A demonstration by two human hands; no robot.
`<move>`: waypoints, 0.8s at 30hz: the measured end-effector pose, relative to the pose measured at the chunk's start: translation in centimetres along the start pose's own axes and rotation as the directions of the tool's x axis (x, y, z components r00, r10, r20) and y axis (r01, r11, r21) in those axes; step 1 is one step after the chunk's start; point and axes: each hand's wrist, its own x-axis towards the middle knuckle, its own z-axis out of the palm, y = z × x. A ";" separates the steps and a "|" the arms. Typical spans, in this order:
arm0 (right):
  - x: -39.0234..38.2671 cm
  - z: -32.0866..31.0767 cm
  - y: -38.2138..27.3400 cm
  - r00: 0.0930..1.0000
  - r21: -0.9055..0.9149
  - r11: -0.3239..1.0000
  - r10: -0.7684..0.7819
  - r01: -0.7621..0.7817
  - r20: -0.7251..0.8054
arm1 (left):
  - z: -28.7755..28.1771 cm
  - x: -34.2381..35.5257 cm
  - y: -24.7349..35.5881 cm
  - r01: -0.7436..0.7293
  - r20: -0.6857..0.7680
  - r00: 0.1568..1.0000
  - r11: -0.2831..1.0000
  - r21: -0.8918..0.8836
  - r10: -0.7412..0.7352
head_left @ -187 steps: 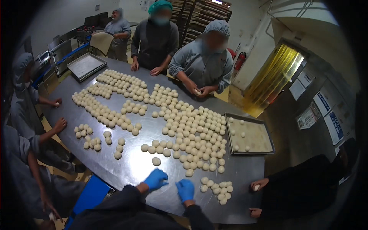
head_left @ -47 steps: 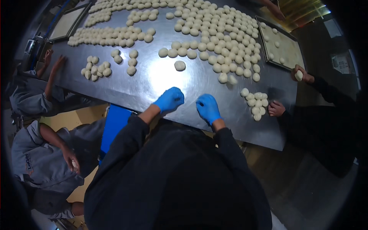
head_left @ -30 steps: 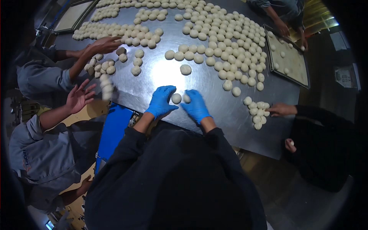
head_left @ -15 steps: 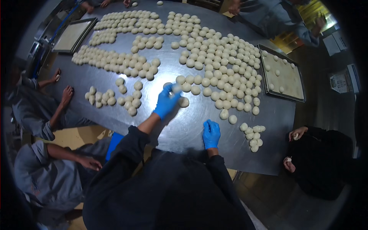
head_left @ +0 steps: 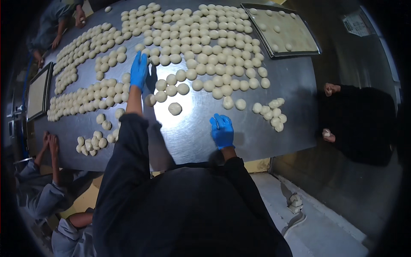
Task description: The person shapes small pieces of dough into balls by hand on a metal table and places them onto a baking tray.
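My left hand [head_left: 138,72], in a blue glove, reaches far over the steel table [head_left: 188,143]. Its fingers are stretched out beside a dough ball [head_left: 139,48] at the edge of the large group, and no held thing shows. Nearer to me, my right hand [head_left: 221,131], also blue-gloved, is low over the table with its fingers curled in; whatever they may hold is hidden. Between the two hands a single dough ball [head_left: 174,109] lies apart. A short cluster of dough balls [head_left: 171,90] sits just beyond it.
Many dough balls [head_left: 201,40] stand in rows. Rougher dough pieces [head_left: 272,113] lie at right, others [head_left: 92,143] at left. Trays stand at the far right [head_left: 295,54] and left [head_left: 29,100]. Co-workers' hands show at right [head_left: 329,133], left [head_left: 52,143] and far left [head_left: 79,17].
My view has shifted. My left hand has moved farther over the table, from near the lone dough ball to the large group. My right hand stays near the front edge, fingers still curled.
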 end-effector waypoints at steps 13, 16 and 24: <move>7.5 -2.5 0.4 0.913 0.087 0.909 0.407 -0.407 0.024 | 4.5 -25.8 10.1 -0.161 -0.028 0.980 0.869 0.468 0.196; 3.2 -3.8 2.0 0.966 0.335 0.916 0.253 -0.222 -0.049 | 2.3 -25.1 9.2 -0.175 0.075 0.984 0.928 0.328 0.159; -8.0 -6.8 0.3 0.915 -0.021 0.959 -0.263 0.283 0.305 | -1.5 -39.8 10.8 -0.443 0.357 0.885 0.777 0.447 0.299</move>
